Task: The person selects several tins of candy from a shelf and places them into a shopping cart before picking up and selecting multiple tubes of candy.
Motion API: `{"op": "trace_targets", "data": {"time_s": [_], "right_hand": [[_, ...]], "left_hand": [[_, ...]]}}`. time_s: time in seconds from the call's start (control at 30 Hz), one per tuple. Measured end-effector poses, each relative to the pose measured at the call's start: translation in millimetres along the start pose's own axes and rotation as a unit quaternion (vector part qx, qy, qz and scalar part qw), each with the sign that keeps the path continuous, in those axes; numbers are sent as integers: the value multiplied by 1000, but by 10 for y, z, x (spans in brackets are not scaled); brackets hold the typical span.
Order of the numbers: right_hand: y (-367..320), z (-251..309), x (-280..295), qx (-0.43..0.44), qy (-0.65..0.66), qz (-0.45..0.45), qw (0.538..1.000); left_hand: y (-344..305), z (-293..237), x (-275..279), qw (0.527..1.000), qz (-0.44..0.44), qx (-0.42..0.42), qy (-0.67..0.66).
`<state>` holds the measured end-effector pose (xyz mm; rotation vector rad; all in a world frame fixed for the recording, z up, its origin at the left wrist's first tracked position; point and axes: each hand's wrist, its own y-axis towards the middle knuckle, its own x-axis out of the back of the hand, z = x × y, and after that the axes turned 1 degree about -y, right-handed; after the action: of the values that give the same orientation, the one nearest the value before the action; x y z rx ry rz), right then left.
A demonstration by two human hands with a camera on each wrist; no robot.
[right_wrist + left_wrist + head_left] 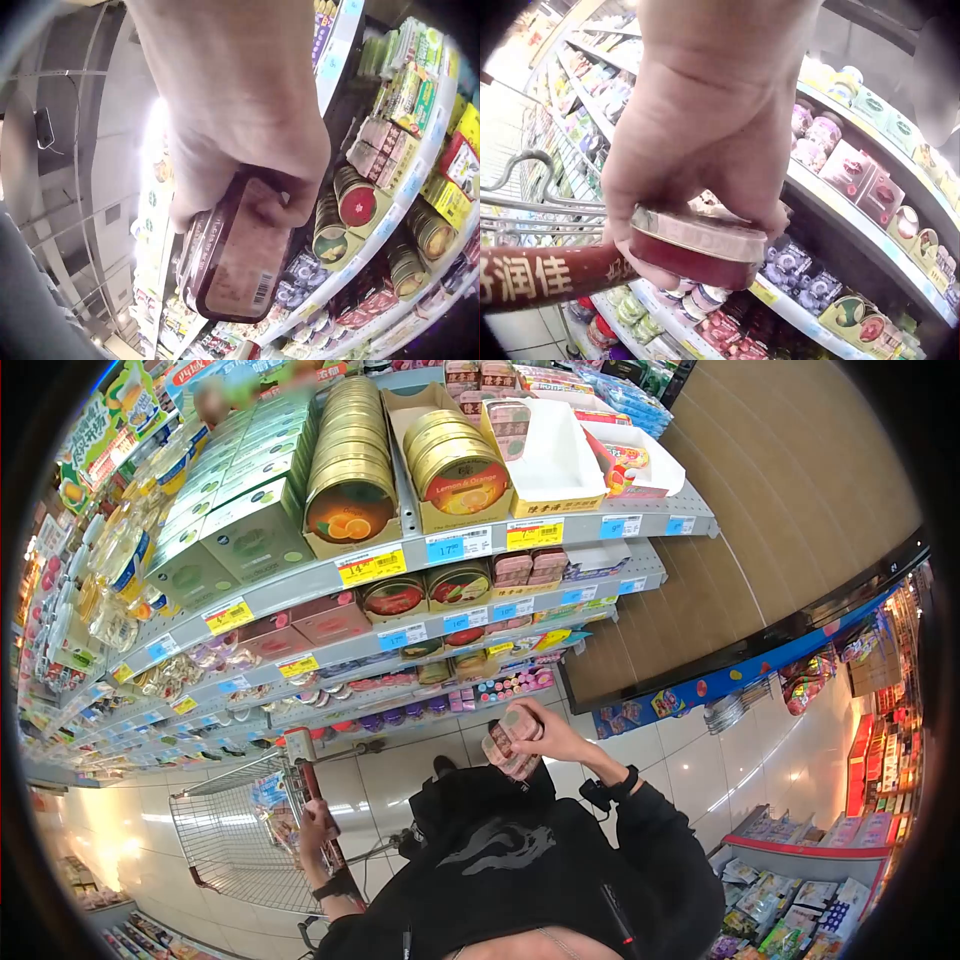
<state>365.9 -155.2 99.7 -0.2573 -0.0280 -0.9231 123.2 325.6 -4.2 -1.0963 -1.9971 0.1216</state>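
Pink tins [244, 259] are held off the shelves [650, 520], near the centre, in a shopper's right hand [560, 738], its grip curled round them. The left hand [318, 824] grips another tin [694, 251] at the handle [536, 277] of the cart [192, 872], near left. Picking up these tins appears done; setting them down remains, the place unclear. Others stand on the far shelves.

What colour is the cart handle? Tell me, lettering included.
The cart handle is dark red with pale lettering, seen best in the left wrist view.
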Motion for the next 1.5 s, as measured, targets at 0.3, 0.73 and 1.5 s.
{"op": "trace_targets", "data": {"time_s": [0.3, 0.73, 1.5], "right_hand": [[343, 233, -119, 78, -64, 69, 993], [323, 523, 201, 90, -56, 37, 994], [120, 391, 711, 162, 16, 122, 979]], "left_hand": [[209, 525, -112, 999, 39, -17, -23], [41, -597, -547, 915, -152, -334, 167], [-401, -2874, -2335, 728, 551, 51, -405]]}}
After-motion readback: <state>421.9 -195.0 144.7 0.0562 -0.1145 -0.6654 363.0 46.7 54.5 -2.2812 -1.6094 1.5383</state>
